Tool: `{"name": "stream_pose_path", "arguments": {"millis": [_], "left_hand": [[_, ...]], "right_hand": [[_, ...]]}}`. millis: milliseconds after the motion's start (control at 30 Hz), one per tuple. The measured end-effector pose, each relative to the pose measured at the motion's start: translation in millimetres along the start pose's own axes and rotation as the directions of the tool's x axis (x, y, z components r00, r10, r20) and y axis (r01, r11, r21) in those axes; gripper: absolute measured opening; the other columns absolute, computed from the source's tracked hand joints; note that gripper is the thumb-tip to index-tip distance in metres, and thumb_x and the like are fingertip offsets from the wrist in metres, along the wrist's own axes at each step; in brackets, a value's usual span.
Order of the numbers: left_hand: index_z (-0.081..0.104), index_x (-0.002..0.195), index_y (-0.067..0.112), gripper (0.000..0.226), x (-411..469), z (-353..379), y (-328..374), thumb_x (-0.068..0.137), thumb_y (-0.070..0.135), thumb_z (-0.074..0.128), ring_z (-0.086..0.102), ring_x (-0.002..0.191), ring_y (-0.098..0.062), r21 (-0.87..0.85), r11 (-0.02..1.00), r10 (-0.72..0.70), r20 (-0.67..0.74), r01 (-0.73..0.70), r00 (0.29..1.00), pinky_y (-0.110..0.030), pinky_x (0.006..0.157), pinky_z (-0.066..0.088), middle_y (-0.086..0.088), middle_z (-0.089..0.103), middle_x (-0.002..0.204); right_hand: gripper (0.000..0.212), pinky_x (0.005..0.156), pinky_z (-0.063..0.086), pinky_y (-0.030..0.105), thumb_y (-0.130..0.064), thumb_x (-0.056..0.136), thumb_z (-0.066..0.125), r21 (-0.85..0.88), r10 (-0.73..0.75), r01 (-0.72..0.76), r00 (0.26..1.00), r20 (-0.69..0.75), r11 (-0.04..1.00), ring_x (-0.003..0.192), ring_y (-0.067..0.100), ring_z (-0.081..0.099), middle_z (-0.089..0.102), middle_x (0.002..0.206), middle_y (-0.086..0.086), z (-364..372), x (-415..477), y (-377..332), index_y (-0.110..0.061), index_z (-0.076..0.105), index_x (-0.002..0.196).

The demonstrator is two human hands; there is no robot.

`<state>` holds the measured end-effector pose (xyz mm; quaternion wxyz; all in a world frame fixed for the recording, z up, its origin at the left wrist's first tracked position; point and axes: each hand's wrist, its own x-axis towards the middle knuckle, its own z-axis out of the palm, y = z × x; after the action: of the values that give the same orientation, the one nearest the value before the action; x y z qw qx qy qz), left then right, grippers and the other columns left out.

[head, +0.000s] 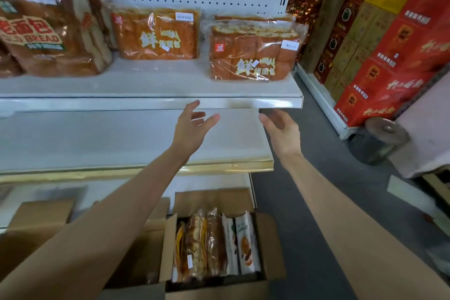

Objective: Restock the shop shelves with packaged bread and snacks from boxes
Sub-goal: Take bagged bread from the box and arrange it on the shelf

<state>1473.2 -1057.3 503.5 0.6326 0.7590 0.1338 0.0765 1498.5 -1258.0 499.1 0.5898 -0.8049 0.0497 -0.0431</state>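
Both your hands hang empty just below the front edge of the upper shelf.

Your left hand and right hand are raised side by side under that edge. Their fingers are loosely spread, the palms are turned toward each other, and neither holds or touches anything. On the upper shelf, a flat bread pack lies at the right end near the front, above your right hand. A second bread pack leans further back at the middle, and a big bagged loaf stands at the left end. Well below the upper shelf, between your forearms, an open cardboard box holds upright packs of bread and snacks packed tightly together. To the right of the upper shelf, red cartons are stacked.
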Motion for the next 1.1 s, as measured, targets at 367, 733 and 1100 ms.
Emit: {"name": "stream_pose_path", "arguments": {"millis": [367,733,1100], "left_hand": [[0.041,0.142,0.024,0.063,-55.1,-4.0,-121.2,0.087,0.039,0.068,0.059,0.101,-0.009,0.039,0.976,-0.216,0.085,0.213,0.973,-0.017,0.071,0.043,0.002,0.06,0.122],[0.046,0.135,0.011,0.061,-67.9,16.5,-293.0,0.084,0.034,0.07,0.063,0.11,-0.015,0.082,0.868,-0.494,0.064,0.489,0.867,-0.024,0.091,0.048,-0.002,0.067,0.117],[0.048,0.116,0.024,0.039,-72.1,24.9,-468.3,0.085,0.027,0.071,0.061,0.094,-0.007,-0.016,0.693,-0.72,0.013,0.721,0.693,-0.03,0.08,0.054,0.004,0.064,0.103]], "right_hand": [[0.053,0.102,0.048,0.04,-0.042,0.089,0.065,-0.054,0.236,-0.232,0.969,0.07,0.971,0.112,0.015,0.061,0.066,0.118,-0.001,45.5,-69.7,109.5,-0.017,0.053,0.134],[0.056,0.102,0.047,0.037,-0.041,0.087,0.067,-0.179,0.465,-0.432,0.852,0.243,0.884,0.108,0.01,0.06,0.061,0.108,-0.011,108.3,-78.4,270.2,-0.016,0.052,0.135],[0.053,0.104,0.046,0.039,-0.037,0.088,0.067,-0.274,0.622,-0.559,0.72,0.308,0.782,0.106,0.012,0.059,0.062,0.108,-0.005,178.6,-95.3,425.8,-0.01,0.053,0.131]]}}
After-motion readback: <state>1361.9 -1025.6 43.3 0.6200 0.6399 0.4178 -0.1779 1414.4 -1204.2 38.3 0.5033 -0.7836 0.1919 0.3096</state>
